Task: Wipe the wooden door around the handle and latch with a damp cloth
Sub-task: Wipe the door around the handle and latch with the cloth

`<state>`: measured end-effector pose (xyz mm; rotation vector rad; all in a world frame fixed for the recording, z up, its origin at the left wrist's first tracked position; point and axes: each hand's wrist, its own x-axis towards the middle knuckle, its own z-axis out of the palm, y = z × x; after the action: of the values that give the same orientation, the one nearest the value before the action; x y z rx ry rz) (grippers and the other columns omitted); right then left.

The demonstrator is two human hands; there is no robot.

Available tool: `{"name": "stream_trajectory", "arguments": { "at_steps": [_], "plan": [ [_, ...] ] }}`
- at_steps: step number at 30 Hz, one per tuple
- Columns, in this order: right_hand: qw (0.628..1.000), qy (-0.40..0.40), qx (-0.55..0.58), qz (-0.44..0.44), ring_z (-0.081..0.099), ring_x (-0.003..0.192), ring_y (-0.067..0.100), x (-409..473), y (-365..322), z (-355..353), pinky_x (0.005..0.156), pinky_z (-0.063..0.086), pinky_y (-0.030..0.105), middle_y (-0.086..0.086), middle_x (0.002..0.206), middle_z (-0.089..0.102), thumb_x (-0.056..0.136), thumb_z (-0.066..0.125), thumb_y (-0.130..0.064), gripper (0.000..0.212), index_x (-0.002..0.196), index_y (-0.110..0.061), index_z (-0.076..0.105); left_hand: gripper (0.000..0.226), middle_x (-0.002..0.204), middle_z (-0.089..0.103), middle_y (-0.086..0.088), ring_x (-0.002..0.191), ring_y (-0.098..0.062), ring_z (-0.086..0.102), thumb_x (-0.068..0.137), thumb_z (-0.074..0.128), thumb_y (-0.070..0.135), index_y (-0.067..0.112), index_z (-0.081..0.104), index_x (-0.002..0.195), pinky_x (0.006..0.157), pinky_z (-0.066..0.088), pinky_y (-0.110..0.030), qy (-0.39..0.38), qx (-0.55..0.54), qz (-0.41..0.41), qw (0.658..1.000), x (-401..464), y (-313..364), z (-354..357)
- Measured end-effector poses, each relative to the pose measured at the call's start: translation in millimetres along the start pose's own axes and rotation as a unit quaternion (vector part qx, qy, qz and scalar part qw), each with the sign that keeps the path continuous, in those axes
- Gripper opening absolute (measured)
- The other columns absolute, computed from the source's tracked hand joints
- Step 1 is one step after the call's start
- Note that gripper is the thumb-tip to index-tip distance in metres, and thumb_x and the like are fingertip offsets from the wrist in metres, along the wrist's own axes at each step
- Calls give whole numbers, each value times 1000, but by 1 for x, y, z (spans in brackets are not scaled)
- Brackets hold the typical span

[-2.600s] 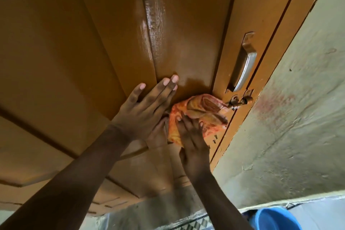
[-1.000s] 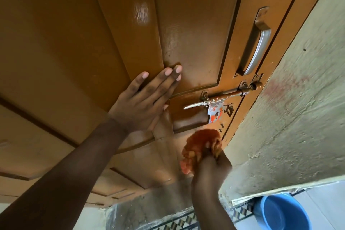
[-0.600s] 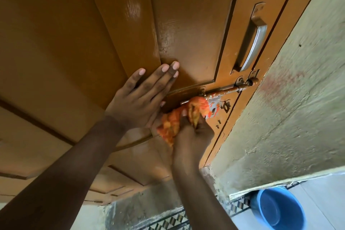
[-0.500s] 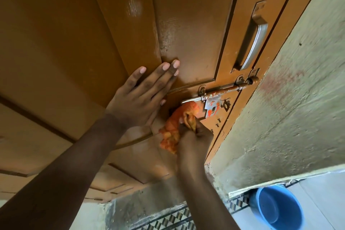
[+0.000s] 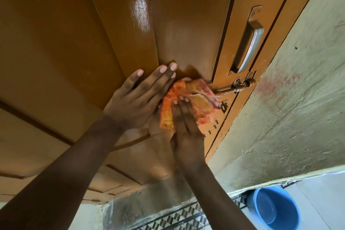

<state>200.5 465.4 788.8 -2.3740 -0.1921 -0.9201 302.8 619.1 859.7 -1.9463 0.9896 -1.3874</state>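
The brown wooden door (image 5: 186,24) fills the upper view, glossy with a wet sheen. A metal pull handle (image 5: 250,46) is screwed on at the right, and a sliding bolt latch (image 5: 235,88) runs just below it. My right hand (image 5: 186,129) presses an orange patterned cloth (image 5: 194,99) flat against the door, covering the left end of the latch. My left hand (image 5: 138,97) lies flat on the door panel with fingers spread, right beside the cloth, holding nothing.
A rough plastered wall (image 5: 298,99) meets the door frame on the right. A blue plastic bucket (image 5: 274,209) stands on the floor at the lower right. Patterned floor tiles (image 5: 177,218) run along the threshold below the door.
My right hand has slid the cloth up and right, from below the bolt onto its left end, and spread it flatter. The left hand has stayed flat on the panel.
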Motion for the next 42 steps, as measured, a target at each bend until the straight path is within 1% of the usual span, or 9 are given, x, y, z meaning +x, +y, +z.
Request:
{"name": "stream_trajectory", "arguments": {
  "at_steps": [8,13,17,23,26,30,33,36,42],
  "plan": [
    [998,19,22,53,51,138,38,-8,-2,0,74,61,39,21,150,51,84,39,2,63,146,-7,41,71,169,36,-10,154,-23,37,106,35,47,6,35,164,125,11,-45,-8,15,5,1000,-2,-1,-1],
    [991,80,91,64,73,91,34,-6,18,-30,68,50,22,17,129,69,82,46,-5,58,139,-13,55,74,169,36,-10,154,-24,38,104,42,48,6,34,164,125,10,-46,-13,20,7,1000,-3,0,-1],
    [975,176,69,113,73,106,37,3,2,-40,78,57,26,22,128,69,83,46,-3,54,136,-4,58,74,169,35,-12,155,-25,35,105,42,49,5,33,165,125,10,-46,-16,29,12,999,-5,-1,-1],
    [998,20,40,39,36,148,28,4,5,-2,80,61,33,20,153,48,90,39,-5,56,145,0,50,76,170,33,-11,156,-24,33,102,44,47,5,32,165,124,12,-46,-12,19,-2,1000,-3,1,-2],
    [991,39,124,8,63,123,25,-2,16,-18,85,48,9,14,141,62,84,45,-1,56,138,-7,58,75,170,34,-11,156,-24,32,102,42,47,5,34,164,124,12,-46,-5,16,-6,1000,-2,1,-3],
    [954,166,210,135,64,77,13,2,15,-38,62,44,18,18,104,76,74,49,4,61,130,-11,66,76,170,33,-12,156,-25,32,103,44,48,5,32,165,125,11,-47,-15,25,2,1000,-5,1,-1],
    [952,217,163,143,72,95,30,13,8,-36,71,58,31,25,115,72,79,48,2,56,133,-5,63,76,170,33,-12,155,-26,34,104,42,49,6,32,165,125,10,-47,-16,24,7,1000,-5,0,0],
    [992,92,44,77,51,138,35,21,5,-15,81,63,40,20,146,56,89,45,-2,54,142,-2,54,77,171,32,-11,156,-24,33,103,45,50,6,32,165,125,11,-47,-17,21,0,1000,-5,0,-1],
    [992,50,116,20,70,104,26,3,12,-18,76,44,3,13,137,65,96,39,-15,46,136,-9,62,76,170,33,-11,156,-24,33,102,44,48,6,33,165,124,11,-46,-8,20,-2,1000,-3,0,-4]
  ]
}}
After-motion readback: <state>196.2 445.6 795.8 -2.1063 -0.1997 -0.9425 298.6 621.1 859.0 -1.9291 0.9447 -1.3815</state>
